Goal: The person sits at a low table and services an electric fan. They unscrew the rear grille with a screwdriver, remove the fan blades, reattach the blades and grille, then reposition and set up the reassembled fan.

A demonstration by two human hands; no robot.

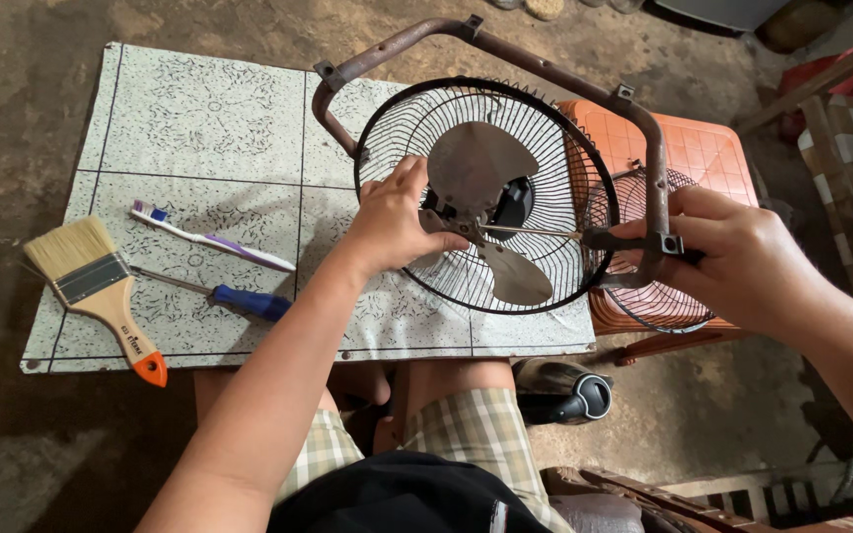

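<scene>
1. The fan (485, 197), with its front guard off, lies over the patterned board (199, 128) that serves as a desk, its rear grille (407, 128) and rusty tubular stand (545, 69) reaching onto an orange plastic stool (712, 148)
2. The left hand (392, 222) rests on the grille and blade (476, 163), fingers curled around the blade's edge near the hub, apparently steadying it
3. The right hand (732, 252) holds a long screwdriver (535, 232), fingers wrapped tight about its handle; the shaft points at the hub, and the tip seems to sit right at the centre
4. Judging by this, the step in hand is work on the hub fastening that holds the blade
5. The next move calls for keeping the blade from spinning while the driver turns, with the tip seated squarely
6. On the board to the left lie a toothbrush (214, 240), a blue-handled screwdriver (219, 293) and a paintbrush (96, 291), all well apart from the hands; the detached front guard (658, 306) sits behind the right hand
</scene>
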